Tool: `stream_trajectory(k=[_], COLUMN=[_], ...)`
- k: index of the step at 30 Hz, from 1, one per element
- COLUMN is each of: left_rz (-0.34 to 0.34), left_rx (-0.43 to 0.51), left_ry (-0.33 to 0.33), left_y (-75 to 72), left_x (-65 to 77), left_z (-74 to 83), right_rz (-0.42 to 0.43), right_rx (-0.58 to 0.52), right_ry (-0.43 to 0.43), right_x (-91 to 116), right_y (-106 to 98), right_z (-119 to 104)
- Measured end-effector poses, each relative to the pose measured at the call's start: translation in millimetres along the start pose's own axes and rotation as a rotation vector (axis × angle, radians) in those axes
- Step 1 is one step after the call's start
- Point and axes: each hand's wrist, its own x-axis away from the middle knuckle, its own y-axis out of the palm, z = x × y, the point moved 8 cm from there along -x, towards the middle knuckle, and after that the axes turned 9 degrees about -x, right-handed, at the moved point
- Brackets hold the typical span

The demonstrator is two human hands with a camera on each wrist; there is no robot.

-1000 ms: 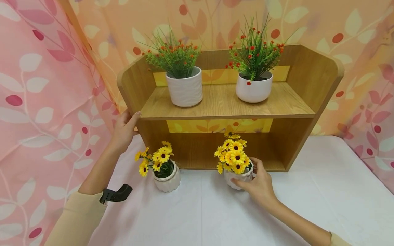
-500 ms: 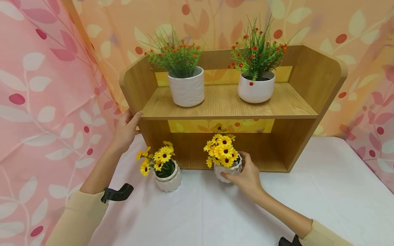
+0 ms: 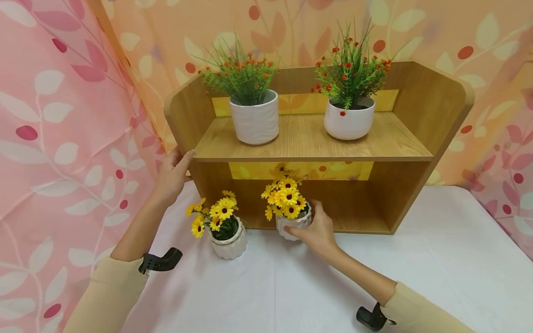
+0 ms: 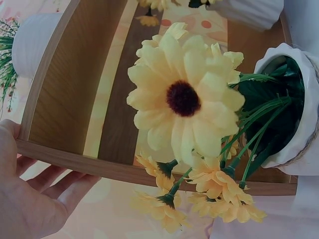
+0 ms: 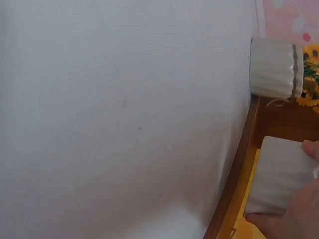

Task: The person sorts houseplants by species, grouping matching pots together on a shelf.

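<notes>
A small white pot is held in the right hand, with the thumb laid along its near side and the fingers set at its far side; the hand is opened only as wide as the pot. Yellow flowers are borne by it, spread above the grip. The pot is placed at the front of the lower compartment of a wooden shelf; whether its base is resting on anything cannot be told.

Well to the left of this grip, the shelf's left side panel is gripped by the left hand, the thumb being set at the front edge and the fingers outside. Between the two hands, nearer the viewer, a second flower pot is stood on a white cloth. Above the right grip, a ribbed white planter and a smooth rounded planter are set on the upper board.
</notes>
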Motion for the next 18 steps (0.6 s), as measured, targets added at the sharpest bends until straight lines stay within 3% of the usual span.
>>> stream_trajectory(k=[18], left_rz=[-0.001], left_rx=[0.024], left_ry=[0.002], left_y=[0.5], left_x=[0.0], left_z=[-0.4], right_rz=[0.009], right_rx=[-0.023], right_ry=[-0.048], right_x=[-32.6], right_y=[41.2], right_z=[-6.2])
